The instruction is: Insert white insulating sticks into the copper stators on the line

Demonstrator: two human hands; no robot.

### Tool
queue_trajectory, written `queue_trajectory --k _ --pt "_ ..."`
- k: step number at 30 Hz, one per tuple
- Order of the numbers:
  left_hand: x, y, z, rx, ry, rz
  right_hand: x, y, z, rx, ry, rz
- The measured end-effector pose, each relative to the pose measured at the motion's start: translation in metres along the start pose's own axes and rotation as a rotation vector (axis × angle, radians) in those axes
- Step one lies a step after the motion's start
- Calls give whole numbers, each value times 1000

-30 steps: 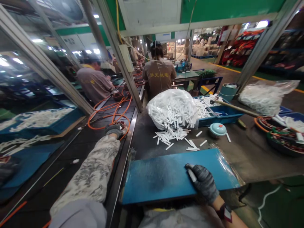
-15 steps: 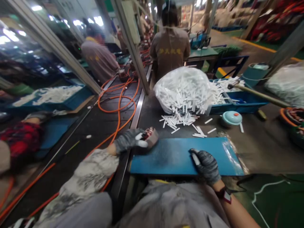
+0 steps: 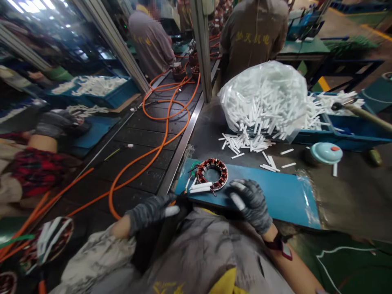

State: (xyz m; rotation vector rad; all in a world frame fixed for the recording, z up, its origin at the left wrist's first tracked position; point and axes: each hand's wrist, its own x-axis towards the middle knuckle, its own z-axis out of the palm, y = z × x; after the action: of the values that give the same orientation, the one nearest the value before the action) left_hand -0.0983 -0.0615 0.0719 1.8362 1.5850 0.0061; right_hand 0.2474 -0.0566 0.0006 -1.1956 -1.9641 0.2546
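Blue mat [image 3: 288, 192] spreads beneath and beside the right hand [image 3: 254, 204], its fingers loosely parted with nothing visible between them. Beyond that hand bulges a clear bag [image 3: 266, 94]. At the left hand [image 3: 150, 213], whether anything is gripped I cannot tell. Between both hands, a wound ring [image 3: 226, 173] lies flat on the mat. Some white tubes [image 3: 200, 189] already lie against it; many more are loose beyond the right hand. Where its leads end near the blurred left fingertips is unclear

place: factory workshop | signs: uniformed workers [image 3: 252, 45], slatted conveyor [image 3: 131, 130], blue parts bins [image 3: 352, 141], copper-wound ring [image 3: 223, 170]
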Motion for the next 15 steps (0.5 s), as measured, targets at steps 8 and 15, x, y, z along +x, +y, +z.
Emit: queue_trajectory --k 8,15 --pt "-41 66 -43 419 638 21 32 -14 43 -4 -159 -182" --pt "69 133 -84 827 414 154 38 21 6 213 -146 67"
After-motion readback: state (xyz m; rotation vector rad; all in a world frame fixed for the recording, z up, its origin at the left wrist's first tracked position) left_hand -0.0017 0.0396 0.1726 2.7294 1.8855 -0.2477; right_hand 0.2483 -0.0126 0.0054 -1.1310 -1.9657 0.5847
